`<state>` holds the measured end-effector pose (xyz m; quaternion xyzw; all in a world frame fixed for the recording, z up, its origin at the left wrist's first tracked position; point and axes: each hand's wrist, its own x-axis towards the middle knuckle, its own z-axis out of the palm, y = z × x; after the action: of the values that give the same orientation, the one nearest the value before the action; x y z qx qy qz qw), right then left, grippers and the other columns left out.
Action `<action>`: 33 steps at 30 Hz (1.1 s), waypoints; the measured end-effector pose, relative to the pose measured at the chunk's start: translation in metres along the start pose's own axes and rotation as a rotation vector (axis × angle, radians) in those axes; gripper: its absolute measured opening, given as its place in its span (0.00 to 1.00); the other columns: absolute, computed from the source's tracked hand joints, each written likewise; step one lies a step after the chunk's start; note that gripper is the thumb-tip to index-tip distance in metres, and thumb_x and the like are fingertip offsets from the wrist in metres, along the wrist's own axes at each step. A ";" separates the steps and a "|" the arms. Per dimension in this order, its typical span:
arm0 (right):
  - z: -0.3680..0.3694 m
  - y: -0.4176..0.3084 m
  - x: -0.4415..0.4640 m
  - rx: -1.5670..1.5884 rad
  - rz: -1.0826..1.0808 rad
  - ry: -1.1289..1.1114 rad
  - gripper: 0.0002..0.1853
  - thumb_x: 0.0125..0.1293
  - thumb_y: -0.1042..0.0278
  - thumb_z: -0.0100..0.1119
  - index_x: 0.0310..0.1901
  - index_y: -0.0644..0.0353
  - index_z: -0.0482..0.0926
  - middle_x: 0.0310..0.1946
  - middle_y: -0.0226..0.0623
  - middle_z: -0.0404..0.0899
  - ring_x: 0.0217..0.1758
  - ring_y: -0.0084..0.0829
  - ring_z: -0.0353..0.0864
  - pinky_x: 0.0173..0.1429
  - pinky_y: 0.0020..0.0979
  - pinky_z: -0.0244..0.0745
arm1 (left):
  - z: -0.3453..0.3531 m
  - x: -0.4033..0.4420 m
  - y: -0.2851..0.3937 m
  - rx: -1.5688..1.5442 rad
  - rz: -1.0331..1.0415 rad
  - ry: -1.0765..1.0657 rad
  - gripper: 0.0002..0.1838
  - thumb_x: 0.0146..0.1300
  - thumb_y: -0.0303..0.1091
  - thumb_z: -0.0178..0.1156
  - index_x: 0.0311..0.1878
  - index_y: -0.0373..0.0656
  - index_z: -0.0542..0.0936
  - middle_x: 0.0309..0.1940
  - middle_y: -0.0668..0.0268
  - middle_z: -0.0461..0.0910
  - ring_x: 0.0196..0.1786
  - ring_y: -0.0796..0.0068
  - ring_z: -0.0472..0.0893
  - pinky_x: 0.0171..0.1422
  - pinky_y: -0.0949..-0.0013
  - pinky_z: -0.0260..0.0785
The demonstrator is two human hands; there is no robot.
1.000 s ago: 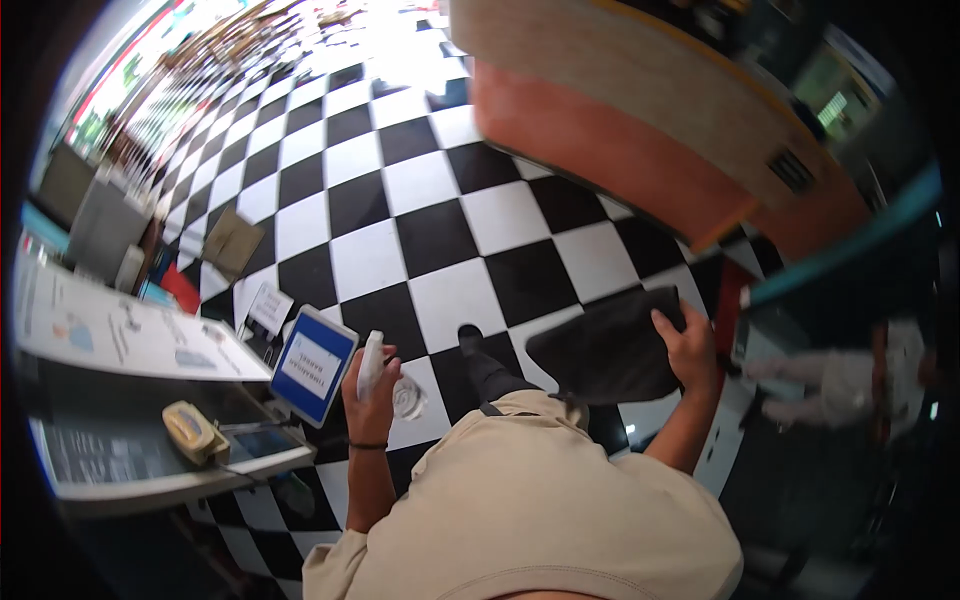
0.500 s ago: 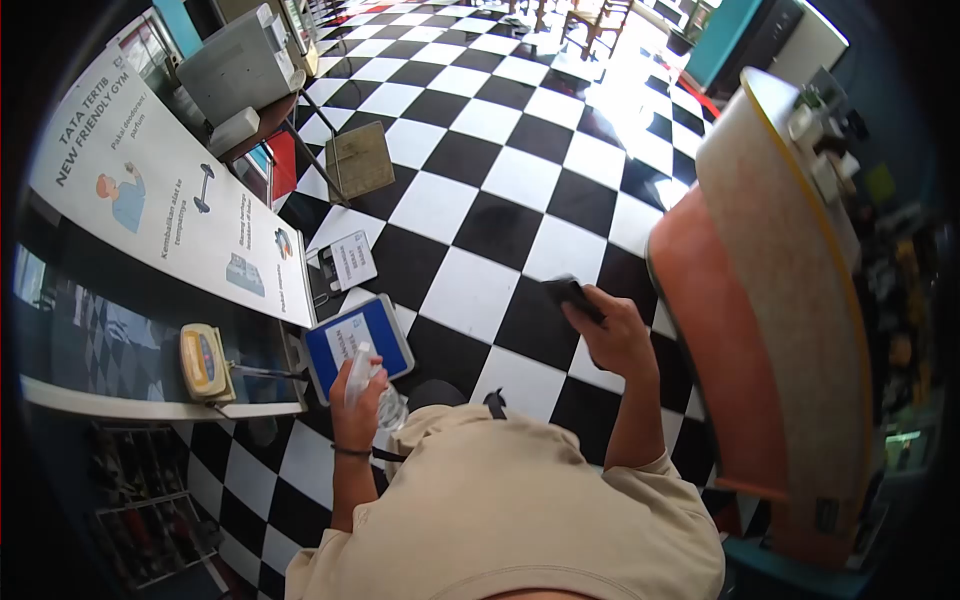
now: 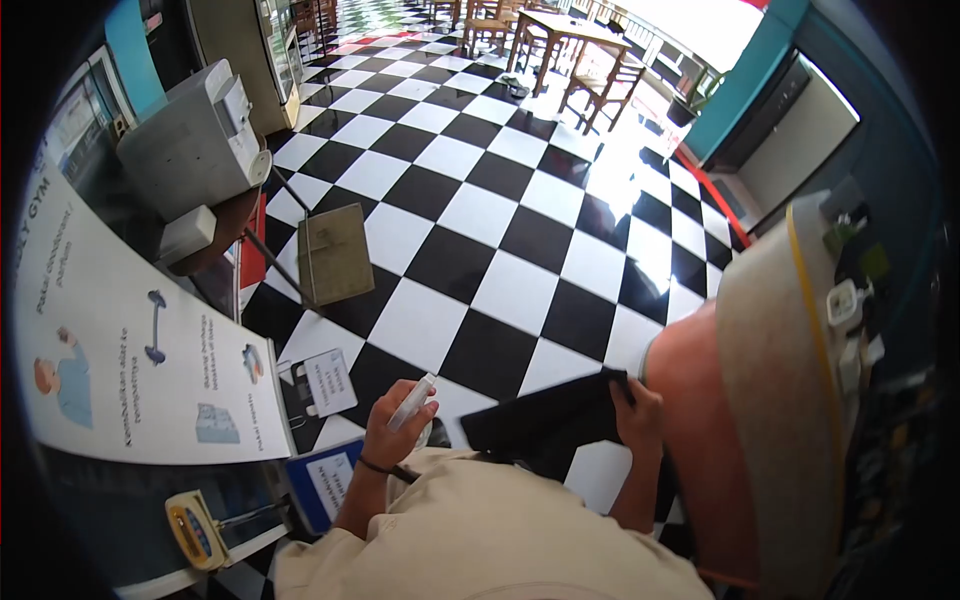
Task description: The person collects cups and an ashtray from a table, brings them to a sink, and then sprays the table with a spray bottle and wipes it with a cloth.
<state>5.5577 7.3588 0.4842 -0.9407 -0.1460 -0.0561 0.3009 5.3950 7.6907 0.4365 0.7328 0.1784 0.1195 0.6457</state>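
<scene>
My left hand [image 3: 397, 420] is wrapped round a clear spray bottle [image 3: 412, 402] with a white top, held in front of my body. On the other side, my right hand [image 3: 638, 410] grips the end of a black cloth [image 3: 545, 425]. The cloth stretches leftward from that hand, across the front of my shirt. Its left end lies close to the bottle, with a gap between them. The lower part of the bottle is partly hidden by my left hand.
A printed poster board [image 3: 150, 340], a yellow scale [image 3: 197, 530] and a blue-framed sign [image 3: 325, 485] are at the left. Behind them stands a grey machine [image 3: 190, 145] on a table. A curved counter [image 3: 770, 400] is close at the right. Wooden chairs [image 3: 605, 88] stand ahead.
The view has turned and moved forward along the floor. The black cloth, bunched half a second ago, now hangs spread out from my right hand. The spray bottle remains in my left hand.
</scene>
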 end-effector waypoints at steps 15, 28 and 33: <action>0.196 -0.011 0.451 -0.009 -0.004 -0.153 0.10 0.62 0.64 0.66 0.43 0.55 0.87 0.30 0.48 0.84 0.33 0.48 0.85 0.35 0.41 0.76 | -0.015 0.451 0.003 -0.020 -0.144 0.017 0.10 0.64 0.30 0.65 0.48 0.40 0.82 0.36 0.69 0.82 0.40 0.82 0.78 0.46 0.74 0.71; 0.329 -0.217 0.889 0.381 -0.880 -0.542 0.09 0.63 0.63 0.70 0.36 0.58 0.84 0.24 0.34 0.71 0.21 0.39 0.76 0.25 0.40 0.68 | -0.061 0.839 0.017 0.161 0.294 0.063 0.13 0.54 0.27 0.70 0.43 0.36 0.84 0.75 0.40 0.58 0.76 0.51 0.65 0.71 0.59 0.65; 0.376 -0.222 1.026 0.363 -0.664 -0.477 0.11 0.64 0.60 0.69 0.33 0.58 0.82 0.24 0.35 0.72 0.21 0.38 0.75 0.24 0.38 0.67 | -0.079 1.046 0.025 0.168 0.443 -0.155 0.15 0.55 0.24 0.67 0.48 0.39 0.83 0.75 0.43 0.59 0.69 0.50 0.73 0.67 0.61 0.68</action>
<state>6.4716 7.9976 0.4993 -0.7613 -0.5130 0.0956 0.3848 6.3152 8.1939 0.4143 0.8122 -0.0274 0.1864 0.5521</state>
